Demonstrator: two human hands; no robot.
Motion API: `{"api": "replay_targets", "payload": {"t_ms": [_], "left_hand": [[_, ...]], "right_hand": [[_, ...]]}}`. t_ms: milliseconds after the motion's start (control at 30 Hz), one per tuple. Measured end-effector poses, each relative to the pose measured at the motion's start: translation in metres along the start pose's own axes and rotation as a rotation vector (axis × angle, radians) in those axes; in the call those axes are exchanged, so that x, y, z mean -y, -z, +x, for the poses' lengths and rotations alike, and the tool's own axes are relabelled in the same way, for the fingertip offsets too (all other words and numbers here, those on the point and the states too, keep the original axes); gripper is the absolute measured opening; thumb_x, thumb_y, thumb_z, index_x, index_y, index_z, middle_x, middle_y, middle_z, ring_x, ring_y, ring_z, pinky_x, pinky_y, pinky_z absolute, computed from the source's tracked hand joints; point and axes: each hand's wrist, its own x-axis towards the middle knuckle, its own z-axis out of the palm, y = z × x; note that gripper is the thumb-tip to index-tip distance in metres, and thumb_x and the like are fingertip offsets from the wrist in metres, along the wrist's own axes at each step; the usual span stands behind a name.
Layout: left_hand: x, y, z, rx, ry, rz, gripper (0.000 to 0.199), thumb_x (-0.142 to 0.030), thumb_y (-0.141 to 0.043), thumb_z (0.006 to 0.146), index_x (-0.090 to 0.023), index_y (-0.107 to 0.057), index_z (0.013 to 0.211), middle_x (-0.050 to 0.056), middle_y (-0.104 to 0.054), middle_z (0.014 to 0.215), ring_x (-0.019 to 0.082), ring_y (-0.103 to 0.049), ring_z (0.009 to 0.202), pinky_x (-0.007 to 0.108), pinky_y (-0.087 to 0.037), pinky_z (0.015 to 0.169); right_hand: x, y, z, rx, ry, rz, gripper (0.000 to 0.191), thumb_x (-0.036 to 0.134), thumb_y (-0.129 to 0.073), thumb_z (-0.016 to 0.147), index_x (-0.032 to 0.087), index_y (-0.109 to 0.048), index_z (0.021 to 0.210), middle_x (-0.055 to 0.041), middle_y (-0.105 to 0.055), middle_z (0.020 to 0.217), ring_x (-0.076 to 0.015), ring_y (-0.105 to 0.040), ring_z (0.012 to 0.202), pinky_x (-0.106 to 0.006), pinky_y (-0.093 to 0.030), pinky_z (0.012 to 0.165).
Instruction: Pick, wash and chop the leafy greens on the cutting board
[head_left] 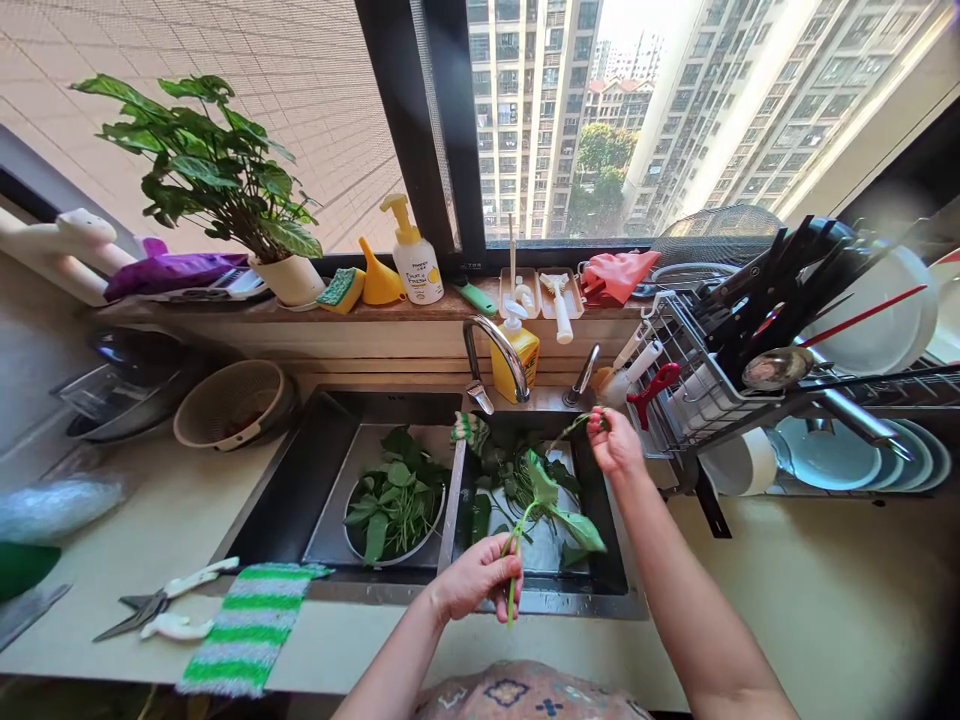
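- Fingers of your left hand [478, 576] are pinching a slim, broad-leaved green stalk [544, 488] over the black rectangular right basin [592, 582].
- Your right hand [618, 442] is pinching a thin green strand [574, 428].
- You are seemingly stripping the stalk; next probably calls for releasing that strand.

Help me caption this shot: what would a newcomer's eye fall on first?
Probably the leafy stem in the left hand, its leaves over the right basin. Next, the bushy potted plant on the windowsill, upper left, then the crowded dish rack at right.
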Motion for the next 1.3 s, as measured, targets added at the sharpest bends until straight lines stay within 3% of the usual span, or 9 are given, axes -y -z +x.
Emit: {"api": "replay_targets", "payload": {"t_ms": [133, 233, 300, 467, 667, 967, 1133, 1300], "left_hand": [[-0.002, 0.004, 0.004, -0.18, -0.066, -0.075, 0.037, -0.052, -0.057, 0.073, -0.018, -0.042, 0.073, -0.004, -0.056, 0.056, 0.007, -0.054, 0.04, 0.014, -0.036, 0.034], [-0.008, 0.004, 0.012, -0.387, -0.165, -0.193, 0.037, -0.051, -0.058, 0.072, -0.018, -0.041, 0.075, -0.005, -0.055, 0.058, 0.006, -0.053, 0.042, 0.013, -0.036, 0.035], [-0.014, 0.003, 0.017, -0.455, -0.191, -0.237, 0.038, -0.051, -0.061, 0.07, -0.019, -0.041, 0.075, -0.006, -0.055, 0.06, 0.006, -0.054, 0.045, 0.013, -0.038, 0.038], [-0.019, 0.004, 0.02, -0.478, -0.193, -0.25, 0.039, -0.049, -0.065, 0.066, -0.018, -0.044, 0.077, -0.006, -0.054, 0.062, 0.006, -0.054, 0.047, 0.015, -0.043, 0.042], [-0.015, 0.001, 0.022, -0.516, -0.166, -0.233, 0.04, -0.049, -0.066, 0.065, -0.018, -0.044, 0.077, -0.006, -0.053, 0.062, 0.004, -0.049, 0.047, 0.016, -0.045, 0.043], [-0.012, -0.008, 0.024, -0.641, -0.193, -0.141, 0.04, -0.051, -0.065, 0.064, -0.019, -0.043, 0.073, -0.007, -0.049, 0.058, 0.006, -0.046, 0.048, 0.018, -0.044, 0.043], [-0.009, -0.013, 0.026, -0.695, -0.214, -0.118, 0.038, -0.048, -0.064, 0.065, -0.019, -0.043, 0.074, -0.006, -0.05, 0.059, 0.007, -0.048, 0.051, 0.019, -0.045, 0.044], [-0.008, -0.018, 0.026, -0.659, -0.211, -0.117, 0.037, -0.048, -0.065, 0.065, -0.018, -0.044, 0.074, -0.006, -0.052, 0.059, 0.008, -0.049, 0.052, 0.018, -0.044, 0.043]], "right_hand": [[0.006, 0.008, -0.005, -0.009, 0.032, -0.032, 0.018, 0.02, -0.066, 0.061, 0.018, -0.048, 0.064, 0.0064, -0.056, 0.055, -0.0043, -0.051, 0.046, -0.012, -0.04, 0.04], [-0.019, 0.017, -0.041, 0.169, -0.036, -0.239, 0.022, 0.026, -0.069, 0.061, 0.02, -0.053, 0.074, 0.0047, -0.059, 0.06, -0.0066, -0.052, 0.048, -0.015, -0.04, 0.042], [-0.04, 0.026, -0.071, 0.333, -0.05, -0.441, 0.019, 0.031, -0.067, 0.067, 0.021, -0.056, 0.079, 0.0042, -0.059, 0.061, -0.0072, -0.051, 0.048, -0.017, -0.039, 0.043], [-0.067, 0.045, -0.122, 0.703, 0.18, -0.905, 0.012, 0.032, -0.059, 0.077, 0.02, -0.062, 0.079, -0.0005, -0.06, 0.07, -0.013, -0.054, 0.062, -0.025, -0.044, 0.057], [-0.065, 0.053, -0.137, 0.899, 0.449, -1.163, 0.014, 0.023, -0.048, 0.085, 0.022, -0.061, 0.087, -0.0033, -0.061, 0.076, -0.0143, -0.054, 0.069, -0.025, -0.043, 0.062], [-0.062, 0.053, -0.142, 1.02, 0.571, -1.369, 0.016, 0.018, -0.039, 0.088, 0.021, -0.055, 0.09, -0.0044, -0.056, 0.078, -0.0146, -0.051, 0.07, -0.025, -0.04, 0.062], [-0.066, 0.053, -0.145, 0.945, 0.57, -1.363, 0.015, 0.013, -0.041, 0.084, 0.02, -0.053, 0.082, -0.0031, -0.054, 0.074, -0.0137, -0.049, 0.066, -0.024, -0.037, 0.059], [-0.073, 0.051, -0.146, 0.843, 0.568, -1.257, 0.014, 0.012, -0.044, 0.079, 0.019, -0.053, 0.07, -0.0009, -0.051, 0.066, -0.0121, -0.046, 0.061, -0.023, -0.034, 0.056]]}}
